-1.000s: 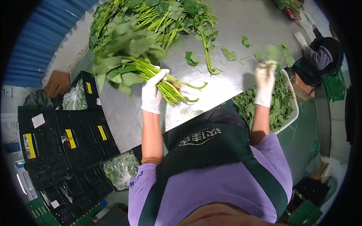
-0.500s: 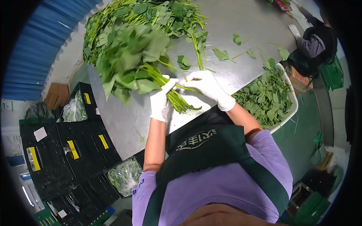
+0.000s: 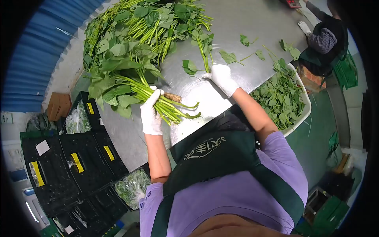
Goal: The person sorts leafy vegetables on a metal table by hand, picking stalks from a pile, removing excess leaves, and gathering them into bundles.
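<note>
Apron writing: large pale characters across the dark apron (image 3: pixel 197 158), slanted and too distorted to read surely
Sleeve writing: dark letters on the purple sleeve (image 3: pixel 151 193), an "M" among them, the rest unclear
Crate labels: white paper squares and yellow strips on the black crates (image 3: pixel 53 170); no text legible
White basket (image 3: pixel 308 106): heaped with loose leaves (image 3: pixel 280 104), beside the bench edge
Black crates: clear-bagged greens (image 3: pixel 133 185) in at least one
Bundle (image 3: pixel 138 87): broad green leaves, long bright-green stems, some cut ends curling; above the metal bench (image 3: pixel 252 27), near the large pile of greens (image 3: pixel 152 23)
Left hand (image 3: pixel 151 112): white-gloved, clenched round the bundle's stems
Right hand (image 3: pixel 223 79): white-gloved, fingertips at the lower stems of a loose sprig (image 3: pixel 203 49); cannot tell whether gripping
Brown stub (image 3: pixel 173 97): rounded, beside the bundle's stems
Co-worker (image 3: pixel 325 41): white glove at the bench's far edge
</note>
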A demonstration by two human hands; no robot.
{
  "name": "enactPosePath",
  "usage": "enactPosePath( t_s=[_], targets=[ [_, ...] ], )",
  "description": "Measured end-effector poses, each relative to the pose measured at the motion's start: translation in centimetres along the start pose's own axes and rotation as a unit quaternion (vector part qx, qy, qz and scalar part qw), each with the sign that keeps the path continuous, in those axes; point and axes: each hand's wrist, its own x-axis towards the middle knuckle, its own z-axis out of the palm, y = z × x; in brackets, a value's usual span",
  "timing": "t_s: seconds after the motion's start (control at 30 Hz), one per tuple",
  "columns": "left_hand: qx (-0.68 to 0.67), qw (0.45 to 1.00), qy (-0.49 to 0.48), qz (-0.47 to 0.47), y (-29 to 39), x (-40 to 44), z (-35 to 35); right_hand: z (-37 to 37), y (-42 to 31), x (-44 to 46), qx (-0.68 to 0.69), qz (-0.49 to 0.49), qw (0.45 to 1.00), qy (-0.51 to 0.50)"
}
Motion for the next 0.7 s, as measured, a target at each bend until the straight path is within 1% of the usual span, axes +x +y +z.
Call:
enactPosePath(
  t_s=[0.07, 0.1, 0.13, 0.17, 0.2, 0.23, 0.33, 0.37, 0.4, 0.47, 0.5, 0.53, 0.6, 0.63, 0.67, 0.7],
  targets=[
    [-0.003, 1.0, 0.003, -0.004, 0.4, -0.3, -0.6, 1.8, 0.9, 1.4, 0.035, 0.016, 0.998, 0.055],
    [0.004, 1.0, -0.002, 0.009, 0.7, -0.2, -0.8, 1.5, 0.9, 1.6, 0.054, 0.024, 0.995, 0.083],
    [-0.004, 1.0, 0.004, 0.009, 1.0, -0.5, -0.9, 1.0, 1.4, 1.3, 0.129, 0.036, 0.983, 0.125],
    [-0.008, 1.0, 0.029, 0.003, 1.3, -0.9, -0.9, 0.3, 2.3, 1.4, 0.306, 0.057, 0.945, 0.105],
    [-0.013, 0.998, 0.055, -0.004, 1.5, -1.2, -0.7, -0.5, 3.2, 1.4, 0.472, 0.075, 0.875, 0.08],
    [-0.01, 0.999, 0.048, -0.006, 1.6, -1.1, -0.9, -2.1, 3.2, 0.7, 0.58, 0.065, 0.811, 0.045],
    [-0.058, 0.998, -0.002, -0.01, 0.6, 0.2, -1.0, -4.6, 0.0, -2.3, 0.57, 0.006, 0.816, 0.095],
    [-0.044, 0.998, 0.035, -0.027, 0.3, 0.3, -0.3, -4.5, -1.1, -2.9, 0.62, 0.0, 0.781, 0.075],
    [-0.079, 0.995, -0.032, -0.052, -0.6, 1.4, -1.1, -5.3, -2.2, -4.0, 0.611, 0.009, 0.79, 0.05],
    [-0.098, 0.991, -0.034, -0.084, -0.5, 1.0, 1.1, -4.6, -3.3, -5.0, 0.599, -0.019, 0.798, 0.062],
    [-0.072, 0.993, -0.024, -0.089, -0.3, 1.0, 1.8, -4.5, -4.1, -5.5, 0.571, -0.05, 0.812, 0.106],
    [-0.068, 0.994, -0.023, -0.087, -0.3, 1.2, 2.5, -5.3, -5.0, -6.5, 0.574, -0.036, 0.813, 0.089],
    [-0.068, 0.992, -0.044, -0.092, 0.0, 1.4, 3.1, -4.3, -5.2, -6.1, 0.434, -0.156, 0.871, 0.169],
    [-0.058, 0.993, -0.055, -0.091, 0.2, 1.5, 3.4, -4.0, -5.3, -6.2, 0.398, -0.185, 0.881, 0.177],
    [-0.079, 0.991, -0.055, -0.096, 0.3, 1.4, 3.6, -3.8, -5.4, -6.4, 0.361, -0.213, 0.889, 0.186],
    [-0.061, 0.993, -0.057, -0.086, 0.4, 1.4, 3.6, -3.9, -5.6, -6.5, 0.322, -0.24, 0.894, 0.197]
  ],
)
